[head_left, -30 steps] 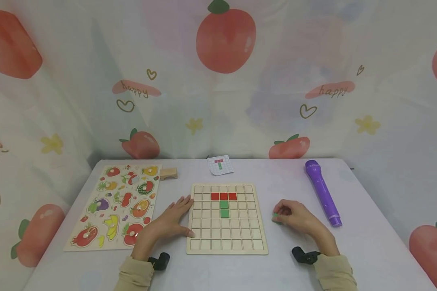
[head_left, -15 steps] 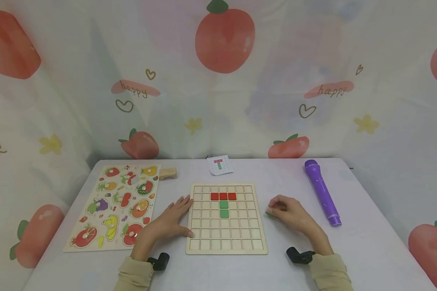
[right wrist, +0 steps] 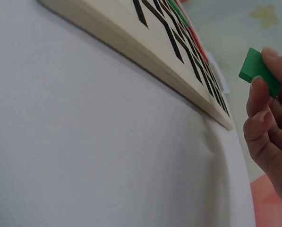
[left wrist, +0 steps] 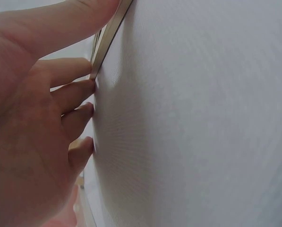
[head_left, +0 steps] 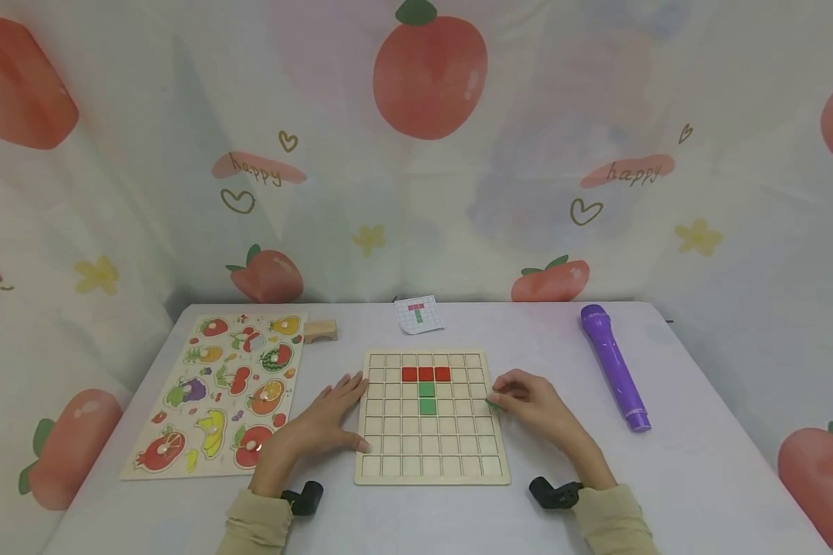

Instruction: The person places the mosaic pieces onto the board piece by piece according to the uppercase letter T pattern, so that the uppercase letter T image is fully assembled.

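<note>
A wooden grid board (head_left: 431,476) lies in the middle of the table. Three red tiles (head_left: 426,375) form a row in its upper part, with two green tiles (head_left: 426,406) below the middle one. My left hand (head_left: 322,420) rests at the board's left edge, fingers spread, thumb on the lower left rim; in the left wrist view its fingertips (left wrist: 87,109) touch the table by the edge. My right hand (head_left: 533,402) pinches a green square tile (right wrist: 258,72) between thumb and finger, at the board's right edge in the head view.
A small paper card (head_left: 419,315) with a red and green T pattern lies behind the board. To the left are a fruit puzzle board (head_left: 232,412) and a small wooden block (head_left: 321,331). A purple microphone (head_left: 616,368) lies at the right.
My right hand has moved left with the green tile, from the table beside the board to the board's right edge. My left hand has stayed in place.
</note>
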Demonstrator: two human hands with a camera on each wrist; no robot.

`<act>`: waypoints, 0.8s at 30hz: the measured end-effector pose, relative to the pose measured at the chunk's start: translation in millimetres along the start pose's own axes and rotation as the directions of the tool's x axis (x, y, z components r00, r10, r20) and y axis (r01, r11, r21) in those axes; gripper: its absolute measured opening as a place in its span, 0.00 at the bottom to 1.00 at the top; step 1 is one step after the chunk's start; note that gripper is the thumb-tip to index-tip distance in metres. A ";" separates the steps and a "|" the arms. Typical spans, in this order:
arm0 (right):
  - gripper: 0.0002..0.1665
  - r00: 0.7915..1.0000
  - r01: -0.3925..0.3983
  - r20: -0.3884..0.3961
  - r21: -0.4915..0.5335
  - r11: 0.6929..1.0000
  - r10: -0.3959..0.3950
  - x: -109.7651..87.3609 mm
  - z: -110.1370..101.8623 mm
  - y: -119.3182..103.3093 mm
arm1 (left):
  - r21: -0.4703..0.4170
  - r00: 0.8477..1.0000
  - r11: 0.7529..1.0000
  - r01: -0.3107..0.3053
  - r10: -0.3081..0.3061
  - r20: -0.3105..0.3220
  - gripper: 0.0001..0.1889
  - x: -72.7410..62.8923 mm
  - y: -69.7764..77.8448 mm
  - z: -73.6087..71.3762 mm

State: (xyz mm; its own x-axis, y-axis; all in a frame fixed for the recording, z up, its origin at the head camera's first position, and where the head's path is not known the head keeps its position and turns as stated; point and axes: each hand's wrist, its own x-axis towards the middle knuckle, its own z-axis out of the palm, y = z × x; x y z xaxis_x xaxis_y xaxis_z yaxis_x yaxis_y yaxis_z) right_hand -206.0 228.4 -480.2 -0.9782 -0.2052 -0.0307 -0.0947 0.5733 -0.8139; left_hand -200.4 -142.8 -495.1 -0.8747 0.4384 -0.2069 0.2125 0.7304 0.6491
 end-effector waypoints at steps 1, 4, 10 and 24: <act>0.13 1.000 0.001 0.001 0.006 1.000 -0.001 -0.3 1.5 -1.2 | -0.001 1.000 1.000 0.000 0.000 0.000 0.56 -0.1 0.0 0.1; 0.13 1.000 0.010 -0.003 0.019 1.000 -0.010 -0.9 5.6 -4.2 | -0.005 1.000 1.000 0.002 -0.002 0.002 0.56 -0.4 0.6 0.2; 0.14 1.000 0.003 0.022 0.145 0.989 -0.006 -1.7 14.1 -11.1 | -0.007 1.000 1.000 0.009 -0.009 0.001 0.56 1.0 0.7 0.2; 0.17 0.992 -0.033 0.123 0.276 0.960 -0.001 -1.1 39.5 -20.9 | 0.007 1.000 1.000 0.005 -0.005 0.006 0.55 2.4 -2.2 -0.1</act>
State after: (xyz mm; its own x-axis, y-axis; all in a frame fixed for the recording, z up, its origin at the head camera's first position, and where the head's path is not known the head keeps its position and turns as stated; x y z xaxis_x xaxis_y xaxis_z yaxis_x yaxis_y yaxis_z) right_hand -195.7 185.3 -486.1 -0.9480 -0.3018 -0.1006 -0.0078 0.3380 -0.9411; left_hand -203.0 -143.4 -496.9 -0.8732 0.4375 -0.2147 0.2109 0.7365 0.6428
